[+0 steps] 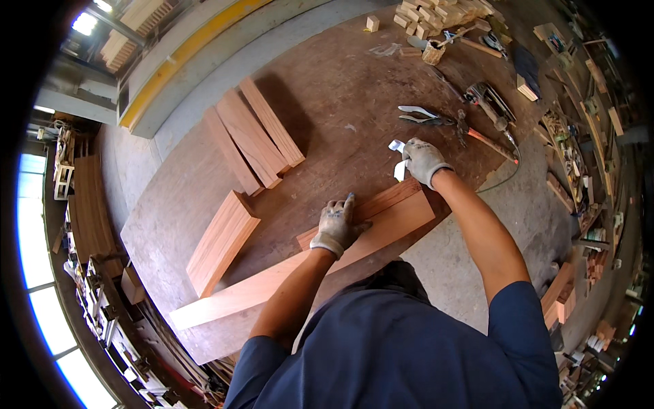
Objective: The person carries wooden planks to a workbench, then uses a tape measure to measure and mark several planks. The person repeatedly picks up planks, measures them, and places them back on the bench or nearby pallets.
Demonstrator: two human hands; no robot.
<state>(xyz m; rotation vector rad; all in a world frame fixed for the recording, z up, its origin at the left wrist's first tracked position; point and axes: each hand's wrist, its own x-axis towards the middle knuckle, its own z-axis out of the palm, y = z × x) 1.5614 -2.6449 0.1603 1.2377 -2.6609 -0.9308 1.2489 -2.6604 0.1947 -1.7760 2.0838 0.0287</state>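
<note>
My left hand [338, 226], in a pale work glove, rests on a reddish-brown wooden strip [385, 202] with its fingers apart. That strip lies along a longer, lighter wooden plank [238, 300] near the table's front edge. Past the strip's right end, my right hand [424, 161], also gloved, has its fingers closed around a small white folded sheet [400, 170]. Part of this sheet sticks out beyond the fingertips; whether it is paper or sandpaper I cannot tell. A thick wooden block [223, 242] lies left of my left hand, its near end by the plank.
Several boards [248, 133] lie side by side at the far left of the brown table [327, 102]. Pliers [422, 117], a hammer [487, 142] and a corded power tool [490, 105] lie beyond my right hand. Small wooden blocks [436, 13] are piled at the far edge.
</note>
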